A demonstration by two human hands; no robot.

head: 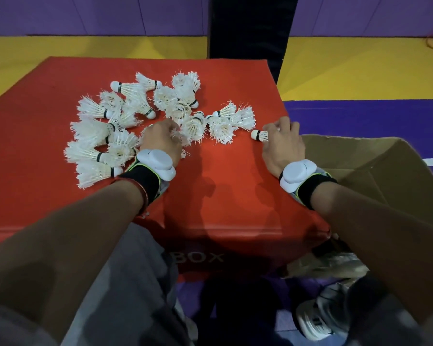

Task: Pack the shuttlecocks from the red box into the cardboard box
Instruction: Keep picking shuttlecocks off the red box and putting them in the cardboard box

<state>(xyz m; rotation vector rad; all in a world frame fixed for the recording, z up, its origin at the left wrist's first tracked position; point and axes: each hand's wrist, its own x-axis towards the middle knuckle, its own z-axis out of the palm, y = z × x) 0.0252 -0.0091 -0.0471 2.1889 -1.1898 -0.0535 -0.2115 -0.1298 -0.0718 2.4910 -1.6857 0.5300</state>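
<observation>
Several white feather shuttlecocks [135, 106] lie scattered on the flat top of the red box [210, 186]. My left hand [161, 141] sits in the middle of the heap, fingers curled round a shuttlecock whose frayed feathers stick out to the right. My right hand [283, 143] is at the box's right edge and grips another shuttlecock [260, 135], its white cork pointing left. The open cardboard box [375, 168] stands right beside the red box, just past my right hand; its inside is mostly hidden by my right forearm.
Both wrists carry a white device on a black band. My knees and a white shoe [320, 318] are below the red box. A black post [250, 28] rises behind it, on a yellow and purple court floor.
</observation>
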